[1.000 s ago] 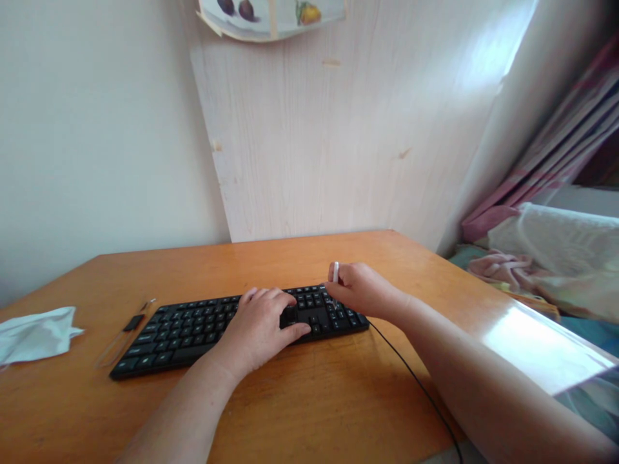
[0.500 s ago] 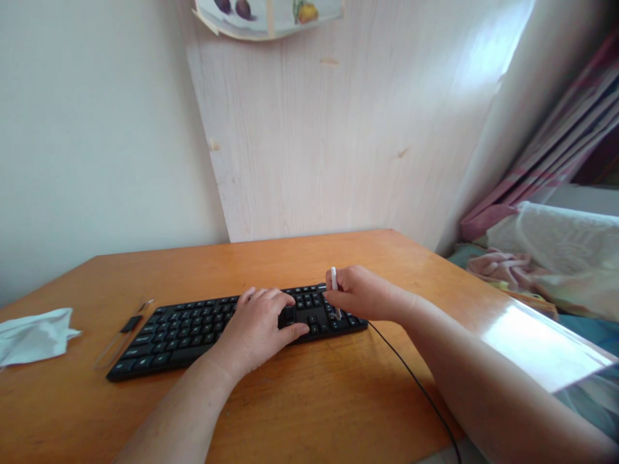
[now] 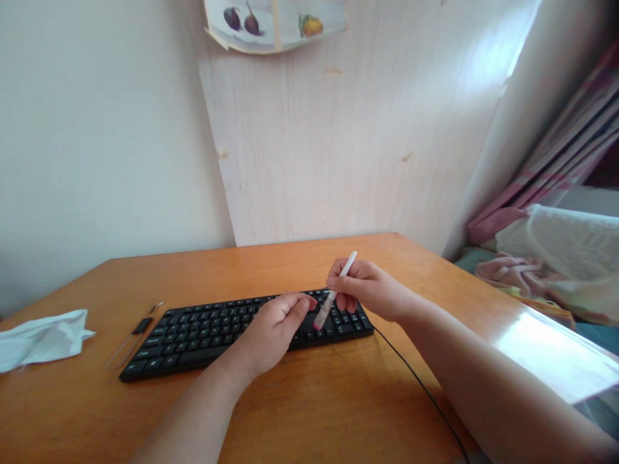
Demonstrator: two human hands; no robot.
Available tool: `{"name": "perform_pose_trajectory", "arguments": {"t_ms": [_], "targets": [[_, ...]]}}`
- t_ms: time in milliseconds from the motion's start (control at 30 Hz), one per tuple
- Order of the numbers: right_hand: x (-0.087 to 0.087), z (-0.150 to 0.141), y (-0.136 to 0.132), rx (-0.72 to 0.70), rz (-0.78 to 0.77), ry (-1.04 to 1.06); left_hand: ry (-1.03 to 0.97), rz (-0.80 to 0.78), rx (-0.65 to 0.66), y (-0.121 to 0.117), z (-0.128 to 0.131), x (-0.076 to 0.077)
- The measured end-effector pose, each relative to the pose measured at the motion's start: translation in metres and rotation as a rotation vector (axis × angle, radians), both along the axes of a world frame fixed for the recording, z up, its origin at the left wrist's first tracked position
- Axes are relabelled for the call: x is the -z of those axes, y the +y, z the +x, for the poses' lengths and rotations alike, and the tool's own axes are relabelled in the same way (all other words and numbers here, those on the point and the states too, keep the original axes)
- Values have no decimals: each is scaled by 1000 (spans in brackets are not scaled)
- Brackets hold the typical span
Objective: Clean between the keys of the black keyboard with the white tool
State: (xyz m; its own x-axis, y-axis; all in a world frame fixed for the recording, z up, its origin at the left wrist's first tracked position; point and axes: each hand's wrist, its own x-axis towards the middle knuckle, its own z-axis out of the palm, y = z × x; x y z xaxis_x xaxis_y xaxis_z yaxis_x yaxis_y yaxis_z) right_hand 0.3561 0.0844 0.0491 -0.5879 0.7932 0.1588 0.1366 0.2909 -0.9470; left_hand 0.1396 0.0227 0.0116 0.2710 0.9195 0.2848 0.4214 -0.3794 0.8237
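My right hand (image 3: 370, 290) is closed around a small brush (image 3: 347, 265) with a slim white handle, held at a slant with its pinkish bristle tip pointing down to the left. That tip hangs just above the right part of a black keyboard (image 3: 206, 330). Left of the brush, my left hand (image 3: 275, 328) is over the keyboard with its fingers curled in and the thumb against them. I see nothing in it. The two hands are close but apart, and they cover part of the keys.
A thin black cable (image 3: 416, 377) runs from the keyboard's right end toward the near edge of the wooden table (image 3: 329, 412). To the left lie a small black-and-clear item (image 3: 142, 325) and a white tissue (image 3: 46, 338). Cloths (image 3: 512, 274) are piled beyond the table's right side.
My right hand has lifted the brush off the keys and tilted it, tip toward the left. My left hand has gone from spread on the keyboard to curled up. The view has shifted slightly.
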Motion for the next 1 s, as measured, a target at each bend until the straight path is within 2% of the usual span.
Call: {"name": "perform_pose_trajectory", "arguments": {"t_ms": [100,267,600,700,867,1000], "targets": [[4,-3,0,-29,-52,113,-148,-136,103,-5,4,-4],[11,-8,1,-51,-112,247,-245,-293,81,-10,6,-6],[10,-15,0,19,-184,305,-193,-303,107,-12,4,-12],[7,-11,6,104,-187,321,-154,-279,83,-11,3,-10],[5,7,26,325,-26,276,-178,-219,-34,-6,-3,-9],[13,14,37,419,268,-54,-174,-146,-147,-2,-6,-8]]}}
